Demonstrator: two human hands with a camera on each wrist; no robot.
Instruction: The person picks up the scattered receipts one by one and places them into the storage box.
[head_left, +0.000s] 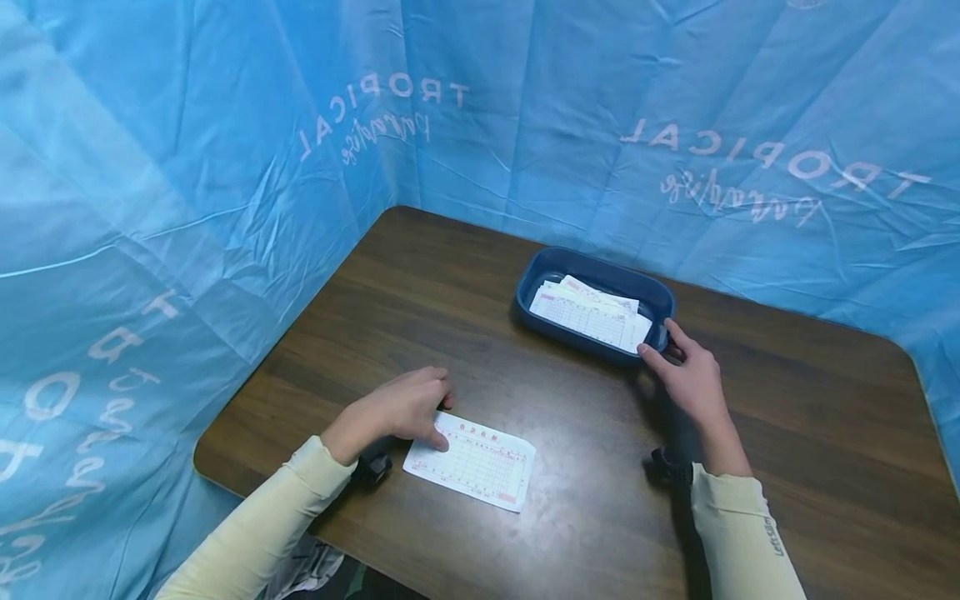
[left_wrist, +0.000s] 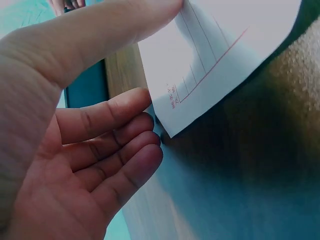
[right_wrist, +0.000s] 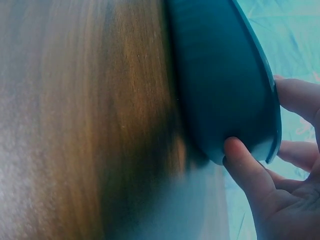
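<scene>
A printed paper form [head_left: 480, 462] with a red grid lies on the wooden table, near its front edge. My left hand [head_left: 408, 404] is over the form's left end. The thumb [left_wrist: 150, 15] rests on top of the sheet, and the loosely bent fingers [left_wrist: 120, 150] are beside its edge in the left wrist view. Farther back on the right stands a dark blue plastic bin [head_left: 573, 336] holding several similar forms [head_left: 588, 312] in a loose pile. At the bin's right end, my right hand [head_left: 692, 375] grips it, thumb on the outer wall [right_wrist: 225, 75] and a finger at the rim.
The brown wooden table [head_left: 600, 500] has rounded corners. Blue cloth [head_left: 487, 108] with white lettering hangs behind it and along its left side. A small black device [head_left: 372, 467] sits by my left wrist and another [head_left: 667, 467] by my right.
</scene>
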